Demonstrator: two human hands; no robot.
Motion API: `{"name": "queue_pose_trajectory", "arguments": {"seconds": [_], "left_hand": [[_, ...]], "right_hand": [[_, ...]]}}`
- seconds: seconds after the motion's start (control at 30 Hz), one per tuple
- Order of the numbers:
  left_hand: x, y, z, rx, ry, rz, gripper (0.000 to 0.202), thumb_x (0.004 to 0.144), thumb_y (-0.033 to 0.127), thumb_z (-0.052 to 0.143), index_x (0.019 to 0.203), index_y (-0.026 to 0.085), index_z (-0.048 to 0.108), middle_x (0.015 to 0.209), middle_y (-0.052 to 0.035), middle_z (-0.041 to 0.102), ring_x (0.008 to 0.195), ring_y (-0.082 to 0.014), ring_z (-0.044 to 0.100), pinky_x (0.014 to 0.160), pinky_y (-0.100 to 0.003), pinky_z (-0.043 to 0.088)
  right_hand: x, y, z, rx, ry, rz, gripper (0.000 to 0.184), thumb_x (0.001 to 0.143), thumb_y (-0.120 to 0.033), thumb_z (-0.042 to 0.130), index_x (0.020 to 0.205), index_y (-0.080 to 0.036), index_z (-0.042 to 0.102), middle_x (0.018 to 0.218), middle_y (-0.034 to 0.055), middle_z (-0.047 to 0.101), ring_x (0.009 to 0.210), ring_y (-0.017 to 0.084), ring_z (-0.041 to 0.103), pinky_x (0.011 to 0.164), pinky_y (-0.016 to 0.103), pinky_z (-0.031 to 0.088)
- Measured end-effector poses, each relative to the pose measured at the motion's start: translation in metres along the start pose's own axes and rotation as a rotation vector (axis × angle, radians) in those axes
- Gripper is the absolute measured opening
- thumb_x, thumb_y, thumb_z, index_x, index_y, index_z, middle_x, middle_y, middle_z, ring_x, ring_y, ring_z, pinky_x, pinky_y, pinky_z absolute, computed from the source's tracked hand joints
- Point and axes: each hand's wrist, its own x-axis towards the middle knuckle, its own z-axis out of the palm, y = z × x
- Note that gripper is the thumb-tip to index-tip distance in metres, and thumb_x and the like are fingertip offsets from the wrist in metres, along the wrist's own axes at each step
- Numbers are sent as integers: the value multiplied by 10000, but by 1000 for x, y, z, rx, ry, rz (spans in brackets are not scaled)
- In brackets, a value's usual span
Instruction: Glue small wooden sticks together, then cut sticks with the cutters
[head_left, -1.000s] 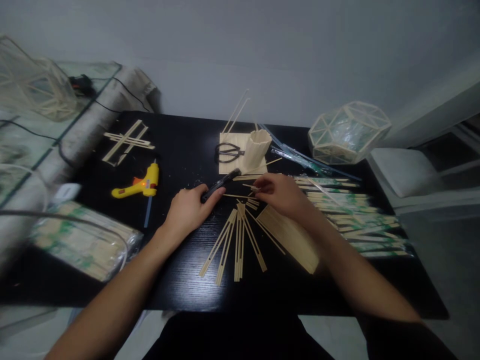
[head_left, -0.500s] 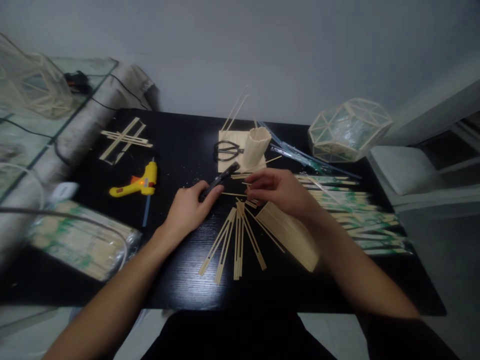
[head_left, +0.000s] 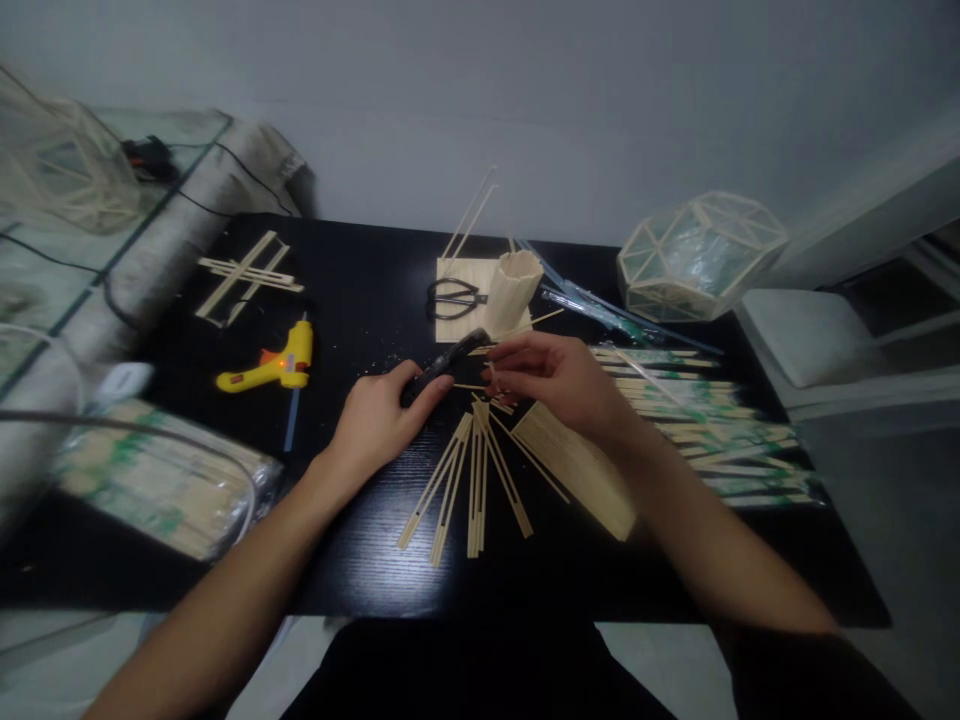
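My left hand (head_left: 379, 415) is closed round a black cutting tool (head_left: 444, 364) whose tip points up and right. My right hand (head_left: 556, 380) pinches a short thin wooden stick (head_left: 496, 371) right at the tool's tip. Below both hands, several split bamboo sticks (head_left: 471, 475) fan out on the black table (head_left: 360, 560). A tight flat row of sticks (head_left: 576, 468) lies under my right wrist.
A yellow glue gun (head_left: 271, 369) lies at the left. Black scissors (head_left: 452, 297) and a wooden stick cup (head_left: 513, 290) sit on a wooden board at the back. A geometric stick frame (head_left: 697, 255) stands back right. Wrapped chopsticks (head_left: 697, 415) lie right; a chopstick bag (head_left: 161, 480) lies left.
My right hand has moved left and lifted a little, bringing the small stick up to the tip of the tool. My left hand has stayed nearly still.
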Motion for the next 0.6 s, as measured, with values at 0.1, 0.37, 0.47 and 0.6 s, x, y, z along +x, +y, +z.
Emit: {"name": "queue_pose_trajectory", "arguments": {"seconds": [0.1, 0.37, 0.47, 0.6], "left_hand": [[0, -1, 6, -203, -9, -6, 451, 919, 593, 574, 758, 178, 642, 635, 20, 566, 613, -142, 512, 591, -263, 342], [-7, 7, 13, -739, -80, -136, 337, 775, 467, 795, 910, 159, 778, 565, 26, 579, 493, -105, 456, 494, -251, 338], [-7, 6, 12, -769, -101, -142, 315, 766, 430, 814, 921, 157, 792, 545, 34, 549, 465, -89, 427, 461, -242, 298], [-7, 4, 11, -786, -123, -148, 298, 770, 409, 813, 927, 156, 798, 524, 41, 509, 461, -85, 408, 451, -237, 271]], "right_hand": [[-1, 2, 6, -1, 22, -3, 351, 718, -359, 893, 971, -193, 716, 860, 30, 790, 794, 198, 774, 718, 328, 643], [-7, 13, 26, 18, -29, 24, 244, 762, -314, 847, 897, -196, 681, 840, 24, 784, 803, 199, 780, 692, 307, 639], [-9, 15, 28, 20, -43, 29, 221, 773, -273, 832, 915, -189, 685, 856, 24, 788, 811, 192, 780, 704, 304, 640], [-9, 17, 29, 38, -62, 24, 217, 774, -238, 832, 922, -190, 680, 864, 18, 792, 821, 188, 785, 731, 300, 641]]}}
